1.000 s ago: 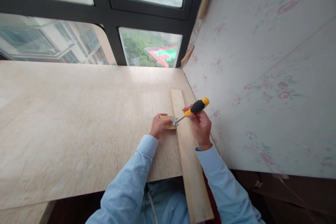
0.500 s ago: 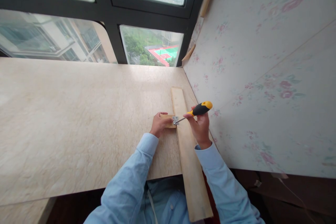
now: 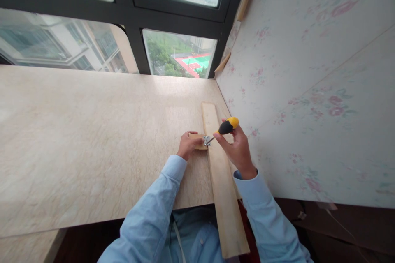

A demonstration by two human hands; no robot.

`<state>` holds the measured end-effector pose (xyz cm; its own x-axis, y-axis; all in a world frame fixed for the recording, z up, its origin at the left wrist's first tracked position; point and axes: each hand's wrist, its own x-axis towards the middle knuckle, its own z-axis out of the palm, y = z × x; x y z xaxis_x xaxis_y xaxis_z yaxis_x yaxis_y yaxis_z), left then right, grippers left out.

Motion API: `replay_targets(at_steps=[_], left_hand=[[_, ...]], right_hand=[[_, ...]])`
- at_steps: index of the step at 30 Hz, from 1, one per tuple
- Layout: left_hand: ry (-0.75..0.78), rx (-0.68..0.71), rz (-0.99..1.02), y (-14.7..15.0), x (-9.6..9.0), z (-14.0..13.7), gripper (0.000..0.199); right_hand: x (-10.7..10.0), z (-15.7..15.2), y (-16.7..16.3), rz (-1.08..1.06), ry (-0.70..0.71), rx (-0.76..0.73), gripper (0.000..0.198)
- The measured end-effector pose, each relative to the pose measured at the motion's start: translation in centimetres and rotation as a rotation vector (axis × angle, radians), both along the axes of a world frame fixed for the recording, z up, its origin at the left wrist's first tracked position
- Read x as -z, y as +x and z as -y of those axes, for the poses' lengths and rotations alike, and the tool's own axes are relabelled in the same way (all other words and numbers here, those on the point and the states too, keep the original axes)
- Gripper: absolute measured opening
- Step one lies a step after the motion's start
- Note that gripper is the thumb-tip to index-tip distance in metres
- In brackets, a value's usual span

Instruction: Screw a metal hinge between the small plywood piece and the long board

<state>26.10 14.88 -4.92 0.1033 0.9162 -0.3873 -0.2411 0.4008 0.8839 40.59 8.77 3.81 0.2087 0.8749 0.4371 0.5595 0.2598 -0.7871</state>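
A long wooden board lies on the sill, its near end jutting past the front edge. Against its left side sits a small wood block, and a silver hinge spans the seam between the two. My left hand grips the block, thumb on top beside the hinge. In my right hand is a screwdriver with a yellow and black handle, tilted up to the right. Its shaft reaches down to the hinge's near part; whether the tip sits in a screw is too small to tell.
A marble-patterned window sill extends to the left. Close on the right rises a floral-papered wall. Dark window frames stand behind the sill, with peeling wallpaper at the corner.
The screwdriver's handle has swung left and stands steeper, and my right hand has shifted its hold around it. My left hand, the block and the board look nearly the same.
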Motion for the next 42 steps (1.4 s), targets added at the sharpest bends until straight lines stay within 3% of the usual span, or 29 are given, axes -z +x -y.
replay_targets(at_steps=[3, 9, 12, 19, 23, 27, 30, 34, 40, 42], left_hand=[[0.007, 0.001, -0.016, 0.0, 0.0, 0.0, 0.051], [0.006, -0.009, -0.017, 0.0, 0.1, -0.1, 0.052], [0.01, -0.011, -0.03, 0.1, 0.3, -0.1, 0.051], [0.017, 0.008, -0.029, -0.1, 0.2, 0.0, 0.049], [0.016, -0.005, -0.037, 0.0, 0.3, -0.1, 0.05], [0.002, -0.01, -0.024, 0.1, 0.3, -0.1, 0.051], [0.001, -0.006, -0.023, 0.1, 0.2, -0.1, 0.052], [0.005, 0.002, -0.01, -0.1, 0.1, 0.0, 0.051], [-0.002, -0.018, -0.012, 0.1, 0.2, -0.1, 0.051], [-0.005, -0.017, -0.016, 0.1, 0.2, -0.1, 0.051]], right_hand=[[0.2, -0.4, -0.3, 0.026, -0.003, 0.047, 0.038], [-0.1, -0.3, -0.4, -0.354, -0.045, -0.28, 0.046], [-0.7, -0.1, -0.2, -0.391, -0.064, -0.321, 0.044], [-0.6, -0.5, -0.4, -0.098, 0.013, 0.058, 0.073], [-0.2, -0.4, -0.6, -0.266, -0.007, -0.179, 0.08], [-0.7, 0.2, -0.2, -0.37, -0.048, -0.32, 0.065], [-1.2, 0.3, 0.1, -0.282, -0.064, -0.212, 0.061], [-1.2, 0.0, -0.2, -0.071, -0.014, 0.022, 0.079], [-1.0, 0.3, -0.5, -0.327, -0.049, -0.302, 0.08], [-1.1, 0.4, -0.3, -0.376, -0.067, -0.349, 0.078]])
